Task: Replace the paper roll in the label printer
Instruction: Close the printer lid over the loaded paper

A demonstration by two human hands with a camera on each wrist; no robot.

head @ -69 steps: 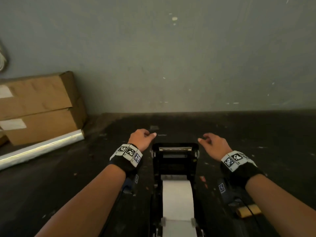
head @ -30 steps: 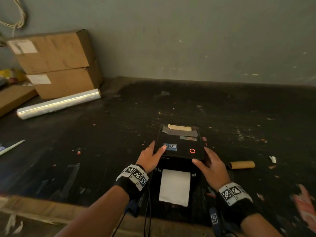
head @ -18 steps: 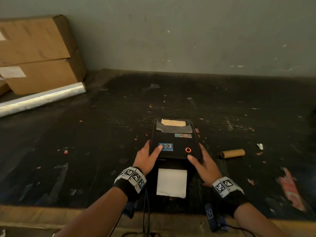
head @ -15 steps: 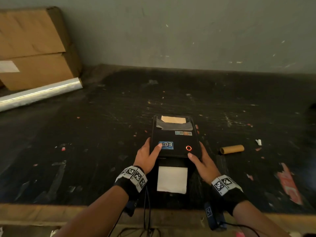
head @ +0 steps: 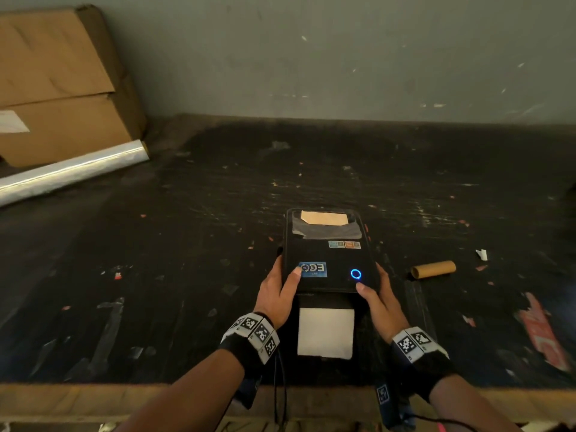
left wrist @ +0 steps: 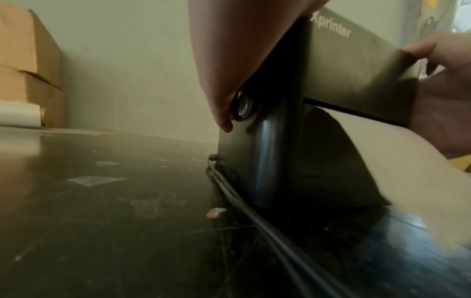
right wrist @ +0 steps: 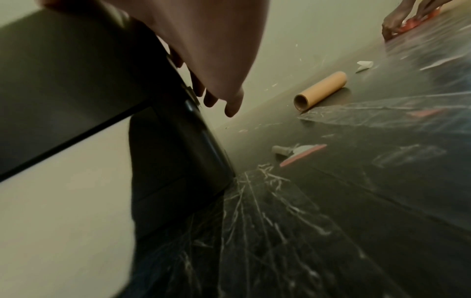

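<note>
Scuffed black table (head: pixel 187 275) w/ a grey wall behind is carrying the label printer (head: pixel 327 254), sitting near the front edge. Both hands are flanking its closed lid: left hand (head: pixel 276 294) w/ thumb on top and fingers (left wrist: pixel 224 121) down the side by a round button, right hand (head: pixel 377 302) likewise, fingers (right wrist: pixel 230 106) spread along the edge. White paper (head: pixel 325 333) is sticking out the front slot, ring light (head: pixel 355 274) is glowing blue, empty cardboard core (head: pixel 433 269) is lying well apart on the right. Looks like the closing step, nearly done; next prob. calls for letting go and checking the feed.
</note>
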